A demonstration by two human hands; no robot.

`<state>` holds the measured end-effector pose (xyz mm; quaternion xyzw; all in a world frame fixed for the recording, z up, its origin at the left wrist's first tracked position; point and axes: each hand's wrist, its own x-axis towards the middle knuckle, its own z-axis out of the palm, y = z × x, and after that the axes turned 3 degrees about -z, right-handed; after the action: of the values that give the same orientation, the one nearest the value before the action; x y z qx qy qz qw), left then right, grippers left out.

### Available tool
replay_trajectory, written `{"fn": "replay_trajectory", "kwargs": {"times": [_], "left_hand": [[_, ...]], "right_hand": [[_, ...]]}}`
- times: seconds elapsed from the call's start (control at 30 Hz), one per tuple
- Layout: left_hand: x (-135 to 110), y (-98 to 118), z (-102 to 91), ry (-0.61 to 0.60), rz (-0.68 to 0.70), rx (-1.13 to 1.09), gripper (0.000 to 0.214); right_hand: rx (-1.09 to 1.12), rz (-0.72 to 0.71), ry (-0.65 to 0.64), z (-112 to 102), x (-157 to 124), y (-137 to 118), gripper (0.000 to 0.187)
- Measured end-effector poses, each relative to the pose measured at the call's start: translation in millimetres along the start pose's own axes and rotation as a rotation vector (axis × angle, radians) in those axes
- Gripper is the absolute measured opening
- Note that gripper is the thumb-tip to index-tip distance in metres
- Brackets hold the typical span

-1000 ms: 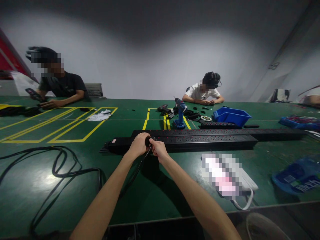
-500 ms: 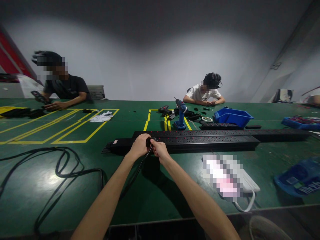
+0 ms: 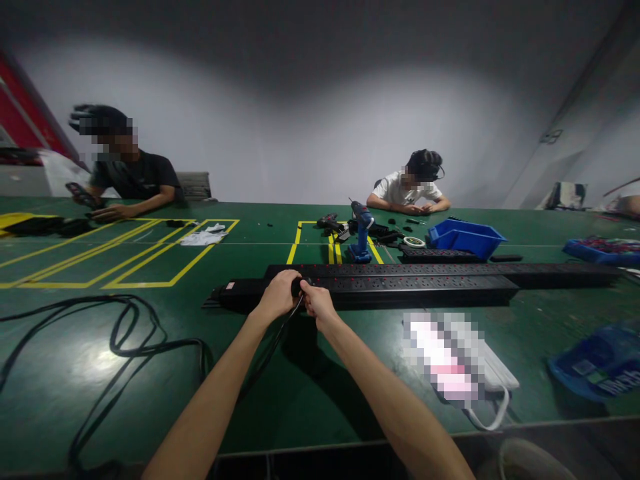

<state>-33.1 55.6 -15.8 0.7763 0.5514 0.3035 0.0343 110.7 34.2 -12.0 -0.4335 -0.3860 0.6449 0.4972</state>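
Both hands meet at a black plug (image 3: pixel 297 287) on a black power cord (image 3: pixel 278 337). My left hand (image 3: pixel 278 293) is closed round the plug's left side, and my right hand (image 3: pixel 319 301) pinches it from the right. The cord drops from between them toward the table's front. Just behind lies a long black power strip (image 3: pixel 415 289) with rows of sockets and small red marks. A second, longer black strip (image 3: pixel 550 272) lies behind it. Whether the plug touches a socket is hidden by my fingers.
Loops of black cable (image 3: pixel 133 343) lie at the left. A blue cordless drill (image 3: pixel 360 233) stands behind the strips, with a blue bin (image 3: pixel 465 238) to its right. A white device with a strap (image 3: pixel 495 367) and a blue bottle (image 3: pixel 595 360) lie at the right. Two people sit across the table.
The view has shifted very slightly. Both hands stay at the plug, with no clear movement between the frames.
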Motion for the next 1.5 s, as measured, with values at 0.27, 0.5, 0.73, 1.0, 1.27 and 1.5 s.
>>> {"fn": "replay_trajectory", "kwargs": {"times": [0.27,0.5,0.73,1.0,1.27,1.5], "left_hand": [[-1,3,-3.4,-0.006,-0.019,-0.013,0.044],[0,0,-3.6,-0.007,0.019,-0.012,0.044],[-1,2,-5.6,-0.04,-0.009,-0.019,0.049],[-1,5,-7.8,-0.027,-0.012,-0.037,0.046],[0,2,-4.4,-0.002,0.016,-0.04,0.047],[0,2,-5.5,-0.005,0.009,-0.045,0.048]], "right_hand": [[0.005,-0.057,-0.004,1,-6,10,0.036],[0.009,-0.046,0.004,3,-3,8,0.037],[0.003,-0.065,-0.008,2,1,4,0.04],[-0.012,-0.113,0.005,4,-7,9,0.041],[-0.008,-0.115,-0.005,4,-6,5,0.041],[-0.042,-0.131,-0.003,2,-7,8,0.042]]}}
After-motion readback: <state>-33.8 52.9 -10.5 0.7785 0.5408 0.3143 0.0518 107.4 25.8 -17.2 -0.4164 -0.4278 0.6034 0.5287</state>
